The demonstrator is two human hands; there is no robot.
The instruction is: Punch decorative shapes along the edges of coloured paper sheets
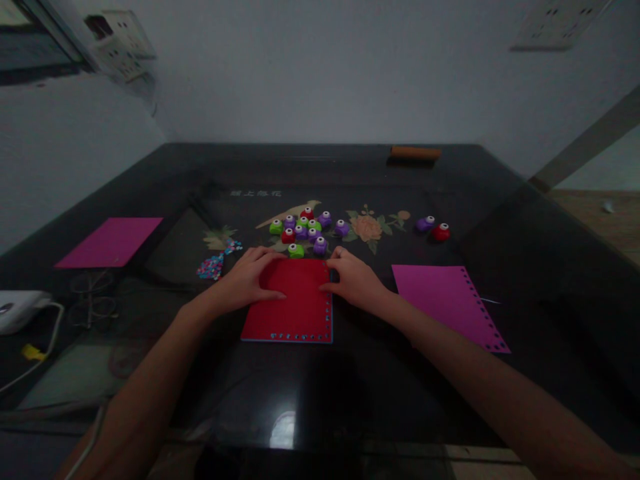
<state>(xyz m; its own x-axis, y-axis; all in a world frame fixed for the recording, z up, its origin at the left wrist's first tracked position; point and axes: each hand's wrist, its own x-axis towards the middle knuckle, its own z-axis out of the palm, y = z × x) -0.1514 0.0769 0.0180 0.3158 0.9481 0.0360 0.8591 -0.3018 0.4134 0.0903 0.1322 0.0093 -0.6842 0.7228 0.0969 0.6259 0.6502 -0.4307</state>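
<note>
A red sheet of paper (295,300) lies on the table, with a thin blue edge showing beneath its right and near sides. Small punched holes run along those two sides, with blue in them. Across its far left part rests my left hand (253,273), open, thumb stretched over the sheet and fingers at the far edge. At the far right corner my right hand (350,273) has its thumb on the paper and its fingers bent around the edge. Just beyond the sheet stand several small craft punches (301,232) in red, green and purple with white tops.
Pink sheets lie at left (115,243) and right (435,293), the right one hole-edged. Colourful paper bits (211,267) are heaped left. Two more punches (441,232) stand right. A brown roll (415,153) lies far back, a white device (23,310) with a cable at left.
</note>
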